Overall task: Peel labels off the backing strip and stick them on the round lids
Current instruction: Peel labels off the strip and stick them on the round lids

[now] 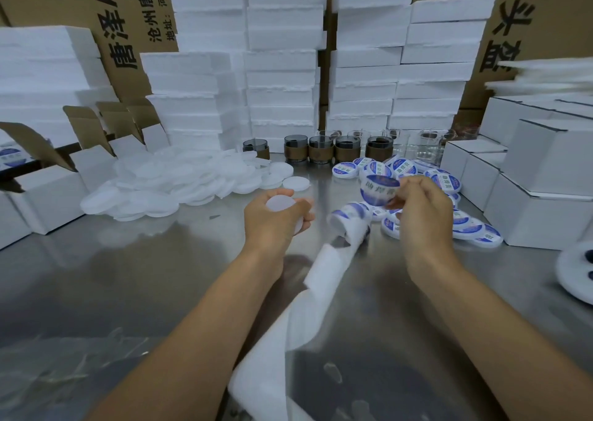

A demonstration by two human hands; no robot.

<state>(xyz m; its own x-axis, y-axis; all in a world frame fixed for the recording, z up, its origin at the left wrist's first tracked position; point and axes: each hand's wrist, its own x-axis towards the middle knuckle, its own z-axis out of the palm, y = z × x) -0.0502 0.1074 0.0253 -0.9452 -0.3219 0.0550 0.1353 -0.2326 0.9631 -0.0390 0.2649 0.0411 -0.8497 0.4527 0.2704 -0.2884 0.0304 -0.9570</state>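
My left hand (272, 218) grips a plain white round lid (281, 203) above the steel table. My right hand (420, 208) pinches a round blue-and-white label (378, 189), held up and curled toward the camera. From beneath that hand the white backing strip (321, 276) twists down across the table to the near edge, with one more label (348, 212) at its top end. A heap of unlabelled white lids (179, 183) lies at the left. Labelled lids (433, 180) lie piled behind and right of my right hand.
Steel table (128, 276). Glass cups with brown sleeves (321, 151) line the back. Foam blocks (282, 67) stack behind them. White cartons (539, 176) stand at right, open cartons (48, 189) at left. A white disc (577, 273) sits at the right edge.
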